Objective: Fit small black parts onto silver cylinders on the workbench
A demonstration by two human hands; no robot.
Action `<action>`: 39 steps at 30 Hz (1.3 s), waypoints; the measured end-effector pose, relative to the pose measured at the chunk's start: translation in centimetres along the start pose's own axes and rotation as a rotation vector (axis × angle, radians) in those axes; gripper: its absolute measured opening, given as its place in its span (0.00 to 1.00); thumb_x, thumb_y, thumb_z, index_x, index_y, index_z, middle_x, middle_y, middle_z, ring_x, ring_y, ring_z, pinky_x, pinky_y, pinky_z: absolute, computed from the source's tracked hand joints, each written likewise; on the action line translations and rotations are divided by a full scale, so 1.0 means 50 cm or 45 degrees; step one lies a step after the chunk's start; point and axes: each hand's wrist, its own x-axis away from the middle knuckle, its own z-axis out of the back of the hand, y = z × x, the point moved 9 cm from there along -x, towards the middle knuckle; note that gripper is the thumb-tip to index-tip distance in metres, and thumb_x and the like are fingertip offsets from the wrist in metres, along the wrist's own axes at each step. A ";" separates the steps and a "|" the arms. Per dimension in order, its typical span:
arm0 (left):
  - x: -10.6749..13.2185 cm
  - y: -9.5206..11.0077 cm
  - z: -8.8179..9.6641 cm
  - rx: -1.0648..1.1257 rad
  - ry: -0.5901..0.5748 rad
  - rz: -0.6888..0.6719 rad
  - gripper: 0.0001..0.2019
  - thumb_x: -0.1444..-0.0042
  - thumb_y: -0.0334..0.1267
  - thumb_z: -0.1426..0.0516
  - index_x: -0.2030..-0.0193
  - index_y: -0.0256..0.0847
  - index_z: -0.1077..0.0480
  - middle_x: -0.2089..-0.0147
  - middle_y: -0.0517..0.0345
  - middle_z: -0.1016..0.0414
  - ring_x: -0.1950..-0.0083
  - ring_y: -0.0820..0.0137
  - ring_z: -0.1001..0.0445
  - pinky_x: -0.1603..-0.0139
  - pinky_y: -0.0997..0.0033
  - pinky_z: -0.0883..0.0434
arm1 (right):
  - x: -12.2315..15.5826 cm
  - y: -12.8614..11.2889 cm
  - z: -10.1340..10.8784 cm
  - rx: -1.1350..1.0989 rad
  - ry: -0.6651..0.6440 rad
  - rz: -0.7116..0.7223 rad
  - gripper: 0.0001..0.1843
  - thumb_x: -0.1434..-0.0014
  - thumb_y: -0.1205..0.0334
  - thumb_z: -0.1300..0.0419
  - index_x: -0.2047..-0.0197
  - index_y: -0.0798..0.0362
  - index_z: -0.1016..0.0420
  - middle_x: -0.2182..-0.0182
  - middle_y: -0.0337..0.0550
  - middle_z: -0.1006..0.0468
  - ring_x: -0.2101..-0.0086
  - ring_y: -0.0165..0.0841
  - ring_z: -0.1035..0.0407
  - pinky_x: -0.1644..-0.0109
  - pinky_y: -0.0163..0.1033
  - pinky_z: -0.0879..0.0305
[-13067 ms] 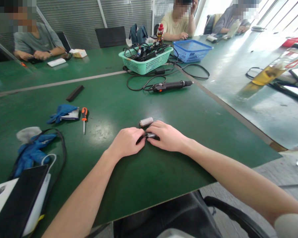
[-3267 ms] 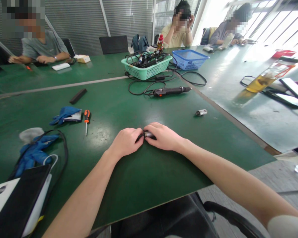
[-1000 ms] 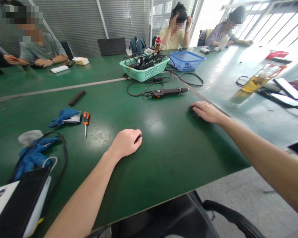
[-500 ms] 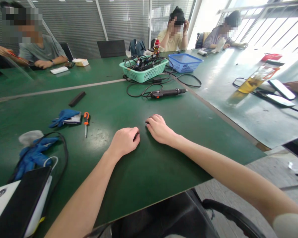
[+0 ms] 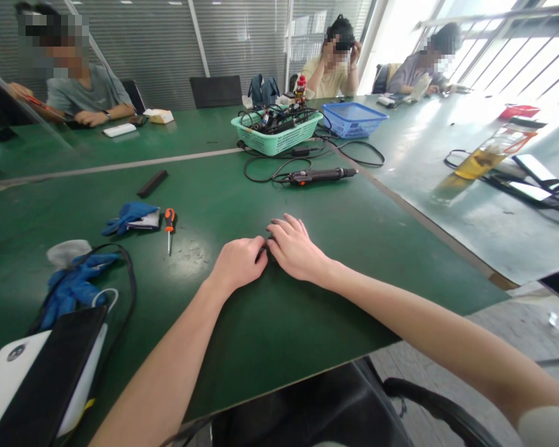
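My left hand [image 5: 240, 264] rests on the green table [image 5: 270, 335] with its fingers curled in. A dark spot shows between its thumb and fingers, but I cannot make out whether it is a thing or shadow. Right beside it lies my right hand [image 5: 295, 248], palm down, fingers stretched forward and a little apart. Its thumb side comes close to the left hand's fingertips. The hand-held electric screwdriver [image 5: 323, 176] lies beyond both hands, its cable behind it. Left of my hands is a screwdriver [image 5: 169, 221] with an orange and black handle.
Blue work gloves [image 5: 133, 216] and a dark bar [image 5: 152, 184] lie to the left. Near left, a black phone [image 5: 51, 379] rests on a white device. A green basket [image 5: 279, 143] of tools, a blue basket [image 5: 354, 121] and a bottle [image 5: 482, 162] stand farther off. Several people sit around.
My right hand has come closer to my left, and its fingers have straightened and spread slightly. The left hand keeps its curl. The whole view has shifted a little.
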 end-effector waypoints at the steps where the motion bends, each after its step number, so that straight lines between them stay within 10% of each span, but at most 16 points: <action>1: 0.000 0.001 0.000 0.009 0.005 -0.011 0.08 0.35 0.38 0.49 0.59 0.41 0.30 0.65 0.54 0.22 0.65 0.64 0.23 0.65 0.67 0.33 | 0.006 -0.002 0.013 -0.008 0.024 0.038 0.20 0.29 0.59 0.54 0.38 0.54 0.35 0.37 0.57 0.34 0.32 0.53 0.51 0.32 0.69 0.49; 19: -0.003 0.101 0.004 0.198 -0.074 -0.371 0.13 0.37 0.48 0.46 0.62 0.41 0.31 0.66 0.54 0.23 0.66 0.64 0.25 0.63 0.64 0.32 | 0.040 0.029 0.044 -0.215 0.130 0.208 0.15 0.30 0.64 0.52 0.44 0.53 0.31 0.47 0.53 0.26 0.41 0.45 0.36 0.33 0.57 0.38; 30: -0.012 0.092 -0.009 0.165 -0.097 -0.310 0.11 0.37 0.46 0.46 0.64 0.42 0.31 0.68 0.56 0.23 0.67 0.66 0.24 0.65 0.66 0.33 | 0.060 0.030 0.101 -0.279 0.256 0.225 0.14 0.30 0.63 0.51 0.47 0.50 0.29 0.52 0.51 0.24 0.50 0.43 0.32 0.43 0.53 0.30; 39: -0.012 0.070 -0.021 0.106 -0.040 -0.257 0.11 0.36 0.46 0.46 0.59 0.40 0.30 0.66 0.54 0.22 0.66 0.64 0.23 0.64 0.66 0.31 | 0.061 0.026 0.053 -0.236 -0.011 0.245 0.10 0.32 0.62 0.47 0.51 0.52 0.28 0.56 0.50 0.23 0.54 0.42 0.30 0.47 0.49 0.30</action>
